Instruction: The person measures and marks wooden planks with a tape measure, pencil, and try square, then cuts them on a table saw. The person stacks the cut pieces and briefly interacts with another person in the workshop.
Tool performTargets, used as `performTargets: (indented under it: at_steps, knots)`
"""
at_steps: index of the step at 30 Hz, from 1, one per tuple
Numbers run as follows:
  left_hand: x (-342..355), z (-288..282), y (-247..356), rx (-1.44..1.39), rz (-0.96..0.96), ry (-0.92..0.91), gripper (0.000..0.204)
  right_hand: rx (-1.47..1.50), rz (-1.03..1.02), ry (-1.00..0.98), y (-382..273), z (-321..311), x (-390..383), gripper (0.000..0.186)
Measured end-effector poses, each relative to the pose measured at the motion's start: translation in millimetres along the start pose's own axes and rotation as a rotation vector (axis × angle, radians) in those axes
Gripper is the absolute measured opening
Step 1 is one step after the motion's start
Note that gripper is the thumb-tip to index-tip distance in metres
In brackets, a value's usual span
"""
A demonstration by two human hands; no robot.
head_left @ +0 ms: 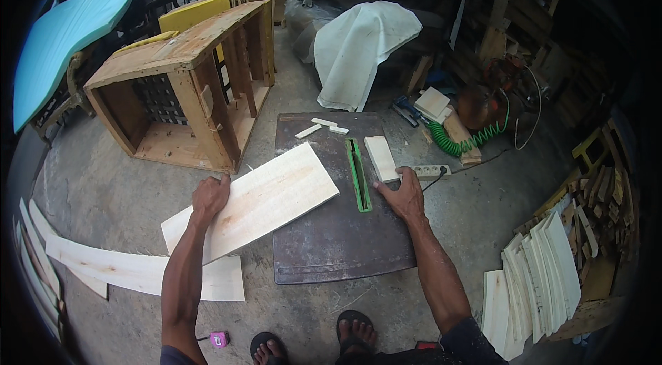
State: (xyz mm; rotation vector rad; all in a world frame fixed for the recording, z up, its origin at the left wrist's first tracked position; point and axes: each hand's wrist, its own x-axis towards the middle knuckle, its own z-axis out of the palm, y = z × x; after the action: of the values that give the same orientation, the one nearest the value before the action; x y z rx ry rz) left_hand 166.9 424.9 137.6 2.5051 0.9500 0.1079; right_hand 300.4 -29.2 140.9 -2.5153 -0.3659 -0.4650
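Note:
My left hand point(209, 197) grips the far long edge of a wide pale wooden board point(262, 198), near its left end. The board lies slanted, its right end resting on a dark metal saw table point(338, 241). A green-rimmed blade slot point(358, 175) runs along the table's middle. My right hand point(402, 195) rests on the table just right of that slot, fingers touching the near end of a smaller pale board point(380, 157). Three short wood offcuts point(321, 127) lie at the table's far edge.
A large wooden crate point(186, 85) lies on its side at the left. Long pale planks point(117, 268) lie on the concrete floor left of me; stacked boards point(534, 285) stand at the right. A power strip point(431, 172), green coiled hose point(476, 141) and white cloth point(358, 47) lie beyond.

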Motion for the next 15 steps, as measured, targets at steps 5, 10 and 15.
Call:
performTargets:
  at_steps: [5,10,15]
  knots:
    - [-7.9,-2.3,-4.2,-0.157,-0.002,0.012,0.074,0.025,0.070,0.059,9.5,-12.4,6.2,0.045]
    - [-10.9,-8.7,-28.1,-0.119,0.152,0.233,0.071,-0.035,-0.341,0.532,12.4,-81.4,-25.6,0.047]
    - [-20.0,-22.1,-20.8,-0.257,0.086,0.121,0.070,-0.363,-0.282,0.719,31.7,-175.1,75.0,0.053]
